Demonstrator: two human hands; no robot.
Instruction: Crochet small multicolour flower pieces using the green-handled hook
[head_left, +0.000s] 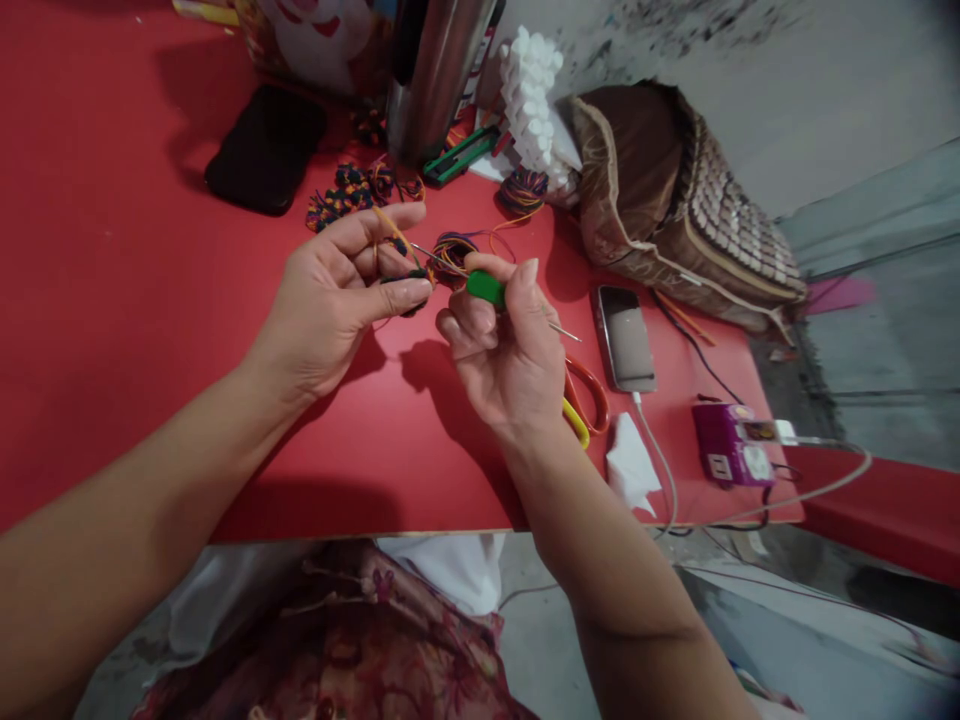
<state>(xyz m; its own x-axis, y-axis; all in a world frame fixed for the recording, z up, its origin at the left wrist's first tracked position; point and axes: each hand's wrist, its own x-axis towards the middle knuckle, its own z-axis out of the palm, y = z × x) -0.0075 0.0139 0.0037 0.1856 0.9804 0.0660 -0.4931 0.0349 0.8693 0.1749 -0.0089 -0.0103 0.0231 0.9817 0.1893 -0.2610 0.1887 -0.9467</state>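
Observation:
My left hand (330,290) pinches a small dark crocheted piece (412,285) between thumb and fingers. An orange strand of yarn (394,230) runs over its raised fingers. In my right hand (510,350) is a crochet hook (486,288) with a green grip, its metal shaft reaching left to the piece. Whether the hook's tip sits inside a stitch is too small to tell. Just behind the hands lies a loose bundle of multicoloured yarn (454,250), with a wound ball of yarn (523,190) farther back.
Orange-and-yellow-handled scissors (589,400) lie by my right wrist, near a charging phone (626,338), crumpled white paper (631,465) and a purple adapter box (731,443). Behind are a black pouch-like object (266,150), a steel flask (435,80), a green cutter (459,157) and a brown bag (637,170).

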